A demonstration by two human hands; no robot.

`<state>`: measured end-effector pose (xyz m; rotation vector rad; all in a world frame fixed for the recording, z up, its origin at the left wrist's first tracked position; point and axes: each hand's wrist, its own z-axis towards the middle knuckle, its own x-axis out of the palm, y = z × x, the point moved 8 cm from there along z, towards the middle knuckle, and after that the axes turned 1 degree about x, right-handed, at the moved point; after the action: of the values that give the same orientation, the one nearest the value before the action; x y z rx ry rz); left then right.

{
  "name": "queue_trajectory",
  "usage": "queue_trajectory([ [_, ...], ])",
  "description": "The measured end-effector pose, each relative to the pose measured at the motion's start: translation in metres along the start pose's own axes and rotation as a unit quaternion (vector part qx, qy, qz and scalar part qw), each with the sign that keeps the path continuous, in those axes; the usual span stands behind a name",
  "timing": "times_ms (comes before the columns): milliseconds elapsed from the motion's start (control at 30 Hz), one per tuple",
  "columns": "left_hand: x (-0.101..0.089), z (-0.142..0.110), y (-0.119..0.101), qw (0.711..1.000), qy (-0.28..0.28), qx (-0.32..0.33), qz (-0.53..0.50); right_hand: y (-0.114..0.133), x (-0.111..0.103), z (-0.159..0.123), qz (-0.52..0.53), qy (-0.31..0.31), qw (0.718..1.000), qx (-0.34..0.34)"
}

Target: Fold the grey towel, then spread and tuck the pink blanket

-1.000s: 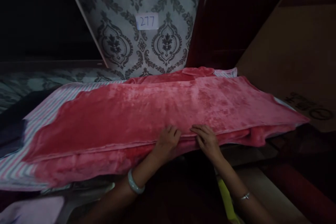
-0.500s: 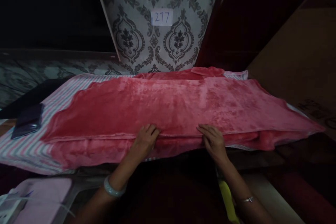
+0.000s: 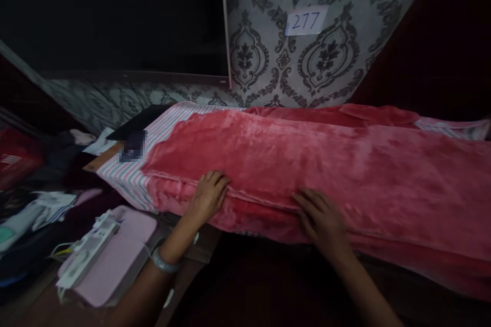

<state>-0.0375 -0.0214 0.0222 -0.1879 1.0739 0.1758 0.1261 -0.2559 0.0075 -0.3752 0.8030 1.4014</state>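
Observation:
A red plush blanket (image 3: 307, 158) lies folded lengthwise across a table, on top of a pink-and-white striped cloth (image 3: 130, 176). My left hand (image 3: 207, 196) rests on the blanket's near folded edge, fingers curled over the hem. My right hand (image 3: 322, 217) lies flat on the same edge further right, fingers stretched out. A pale bangle sits on my left wrist.
A patterned grey wallpaper panel with a paper label "277" (image 3: 306, 21) stands behind. A dark flat object (image 3: 132, 145) lies at the blanket's left end. A pink pad with a white device (image 3: 90, 250) and loose clutter (image 3: 30, 209) sit low at left.
My view has swung to the left. My left hand slid left along the blanket's near edge, widening the gap between my hands. The right hand stays flat on the edge.

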Motion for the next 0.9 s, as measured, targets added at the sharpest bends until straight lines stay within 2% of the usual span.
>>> queue_trajectory([
  [100, 0.003, -0.005, 0.003, 1.000, -0.008, 0.000, -0.018, 0.003, 0.010, 0.003, 0.030, -0.022, 0.999, -0.012],
  [200, 0.005, -0.013, 0.004, 1.000, -0.016, 0.009, -0.014, -0.001, 0.010, -0.004, 0.055, -0.034, 0.998, -0.019],
  [300, 0.007, -0.021, 0.003, 1.000, -0.008, 0.018, 0.002, -0.002, 0.005, -0.008, 0.058, -0.018, 0.998, -0.021],
  [400, 0.002, -0.025, 0.001, 0.999, -0.027, 0.019, 0.008, 0.004, 0.000, -0.004, 0.057, -0.014, 0.998, -0.022],
  [500, -0.007, -0.028, 0.005, 0.999, -0.049, 0.012, 0.016, 0.017, 0.001, 0.007, 0.058, -0.027, 0.997, -0.053],
  [600, -0.014, -0.034, 0.022, 0.998, -0.047, -0.015, 0.031, 0.030, 0.015, 0.019, 0.073, -0.020, 0.993, -0.091],
  [733, -0.026, -0.043, 0.060, 0.993, -0.035, -0.082, 0.071, 0.041, 0.041, 0.030, 0.056, -0.006, 0.993, -0.107],
  [900, -0.036, -0.051, 0.103, 0.983, -0.010, -0.148, 0.108, 0.046, 0.067, 0.028, 0.029, 0.030, 0.991, -0.130],
])
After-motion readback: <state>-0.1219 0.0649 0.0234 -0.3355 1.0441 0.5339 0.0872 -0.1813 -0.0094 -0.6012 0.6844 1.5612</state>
